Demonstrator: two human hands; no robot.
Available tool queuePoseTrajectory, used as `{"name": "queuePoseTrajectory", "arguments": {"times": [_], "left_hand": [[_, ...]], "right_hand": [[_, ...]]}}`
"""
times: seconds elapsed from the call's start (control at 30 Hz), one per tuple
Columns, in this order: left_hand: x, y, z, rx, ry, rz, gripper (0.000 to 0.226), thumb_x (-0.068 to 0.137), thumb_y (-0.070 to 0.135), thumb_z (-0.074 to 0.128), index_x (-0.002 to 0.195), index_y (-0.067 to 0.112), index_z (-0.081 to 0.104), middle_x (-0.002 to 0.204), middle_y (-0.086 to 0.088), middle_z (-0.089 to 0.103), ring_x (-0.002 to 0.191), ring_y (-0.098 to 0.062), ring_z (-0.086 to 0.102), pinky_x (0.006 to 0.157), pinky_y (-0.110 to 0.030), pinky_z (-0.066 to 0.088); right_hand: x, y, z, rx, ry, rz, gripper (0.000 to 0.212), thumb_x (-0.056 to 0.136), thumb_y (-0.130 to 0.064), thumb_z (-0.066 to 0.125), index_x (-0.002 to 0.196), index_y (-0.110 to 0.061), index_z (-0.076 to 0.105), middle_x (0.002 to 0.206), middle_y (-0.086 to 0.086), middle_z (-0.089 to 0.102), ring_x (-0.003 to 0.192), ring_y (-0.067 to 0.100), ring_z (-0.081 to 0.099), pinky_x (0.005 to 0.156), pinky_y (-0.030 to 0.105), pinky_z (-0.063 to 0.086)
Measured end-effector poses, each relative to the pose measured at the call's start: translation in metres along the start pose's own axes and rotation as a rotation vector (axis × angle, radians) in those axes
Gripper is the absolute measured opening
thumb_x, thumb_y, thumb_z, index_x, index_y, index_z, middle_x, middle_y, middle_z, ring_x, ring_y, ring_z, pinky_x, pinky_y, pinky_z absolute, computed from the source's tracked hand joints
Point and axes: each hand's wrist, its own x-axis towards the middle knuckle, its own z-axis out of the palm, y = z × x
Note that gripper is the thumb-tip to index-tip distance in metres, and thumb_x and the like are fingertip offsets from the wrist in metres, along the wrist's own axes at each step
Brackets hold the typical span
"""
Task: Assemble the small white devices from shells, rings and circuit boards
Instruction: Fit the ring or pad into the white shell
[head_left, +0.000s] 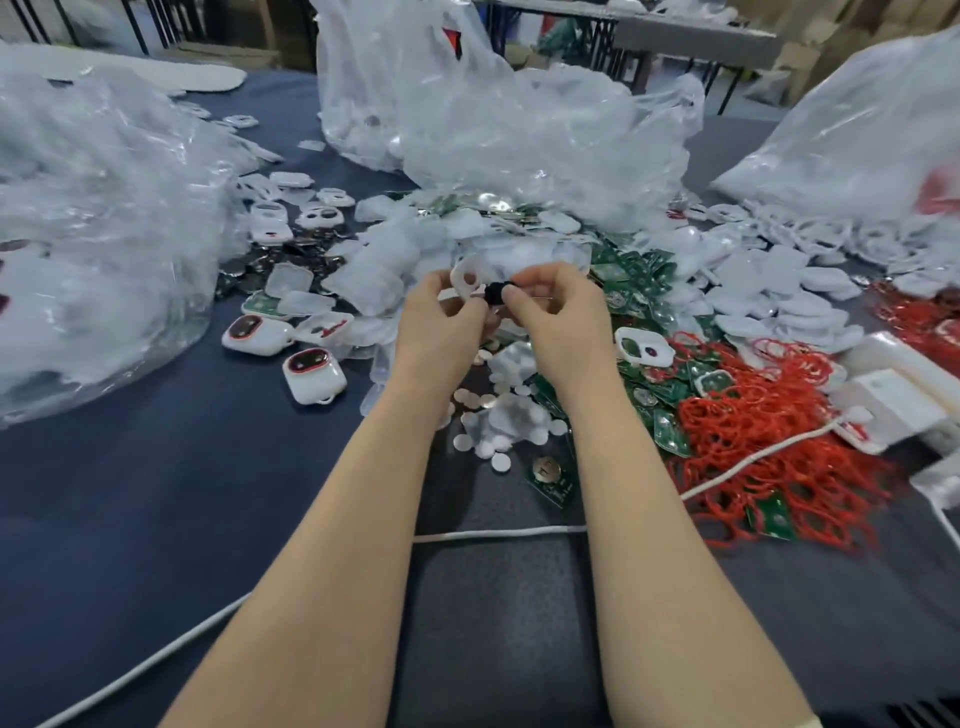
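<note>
Left hand closed around a white shell, held up over the heap of parts mid-table; right hand pinching a small black piece right against that shell. Finished white devices lying toward the table's left edge, red rings and green circuit boards toward its right edge.

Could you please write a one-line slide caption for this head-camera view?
Left hand holds a white shell while right hand brings a small black part to it, above piled parts.
</note>
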Motion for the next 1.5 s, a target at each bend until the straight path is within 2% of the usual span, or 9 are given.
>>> {"name": "queuePoseTrajectory", "arguments": {"times": [0.33,0.43,0.57,0.63,0.73,0.87,1.07,1.3,1.5], "left_hand": [[-0.002,-0.001,-0.002,0.057,-0.120,0.063,0.028,0.096,-0.001,0.046,0.105,0.020,0.062,0.106,-0.006,0.069,0.094,-0.014,0.069,0.080,-0.023,0.055],[-0.001,-0.001,-0.002,0.046,-0.112,0.057,0.027,0.097,-0.001,0.045,0.110,0.014,0.062,0.102,-0.007,0.069,0.089,-0.013,0.070,0.082,-0.024,0.055],[-0.002,-0.001,-0.001,0.056,-0.103,0.061,0.027,0.095,0.000,0.045,0.112,0.013,0.062,0.112,-0.009,0.068,0.104,-0.018,0.066,0.091,-0.031,0.054],[-0.003,0.000,-0.001,0.040,-0.101,0.054,0.028,0.094,-0.002,0.045,0.104,0.017,0.064,0.106,-0.007,0.070,0.101,-0.018,0.067,0.090,-0.031,0.054],[-0.005,0.002,0.000,0.056,-0.078,0.053,0.035,0.092,-0.004,0.044,0.090,0.026,0.061,0.094,-0.003,0.070,0.093,-0.017,0.069,0.090,-0.032,0.054],[-0.005,0.003,0.001,0.090,-0.052,0.048,0.022,0.091,0.002,0.051,0.105,0.016,0.061,0.104,-0.010,0.071,0.099,-0.023,0.068,0.095,-0.041,0.053],[-0.004,0.003,-0.001,0.120,-0.033,0.057,0.021,0.093,0.002,0.052,0.111,0.011,0.060,0.105,-0.010,0.070,0.099,-0.022,0.069,0.094,-0.042,0.053],[-0.006,0.004,-0.002,0.163,-0.029,0.085,0.017,0.093,0.008,0.058,0.101,0.021,0.061,0.102,-0.009,0.070,0.096,-0.022,0.069,0.092,-0.042,0.054],[-0.006,0.003,0.000,0.271,-0.003,0.116,0.014,0.094,0.006,0.055,0.104,0.014,0.061,0.098,-0.008,0.072,0.092,-0.018,0.070,0.091,-0.039,0.055]], "right_hand": [[-0.002,0.005,0.006,0.011,0.038,0.020,0.006,0.086,-0.009,0.067,0.087,-0.015,0.067,0.080,0.000,0.067,0.077,0.017,0.064,0.074,0.034,0.056],[-0.002,0.004,0.007,0.050,0.088,0.020,0.004,0.087,-0.009,0.066,0.087,-0.013,0.066,0.077,-0.004,0.065,0.073,0.010,0.059,0.072,0.028,0.054],[-0.003,0.003,0.011,0.108,0.095,0.032,0.003,0.087,-0.008,0.065,0.087,-0.011,0.065,0.078,-0.002,0.065,0.077,0.015,0.064,0.074,0.030,0.056],[-0.005,0.002,0.013,0.103,0.114,0.017,0.003,0.088,-0.009,0.065,0.087,-0.012,0.065,0.078,-0.002,0.066,0.077,0.016,0.065,0.072,0.026,0.056],[-0.008,0.003,0.016,0.016,0.157,-0.031,0.004,0.087,-0.012,0.065,0.085,-0.014,0.064,0.076,-0.005,0.063,0.067,-0.001,0.058,0.062,0.012,0.047],[-0.009,0.004,0.019,-0.087,0.161,-0.046,0.008,0.088,-0.018,0.066,0.086,-0.019,0.057,0.095,0.006,0.060,0.079,0.011,0.054,0.074,0.024,0.046],[-0.002,0.005,0.012,0.050,0.001,0.127,0.012,0.089,-0.018,0.065,0.100,-0.013,0.062,0.090,0.005,0.065,0.086,0.022,0.065,0.076,0.031,0.053],[-0.001,0.005,0.008,0.148,-0.035,0.150,0.003,0.089,-0.011,0.064,0.088,-0.013,0.064,0.075,0.004,0.060,0.068,0.013,0.059,0.057,0.015,0.049],[-0.004,0.005,0.014,-0.018,0.034,0.079,0.005,0.091,-0.017,0.062,0.090,-0.012,0.060,0.083,0.003,0.061,0.080,0.017,0.057,0.079,0.035,0.051]]}}
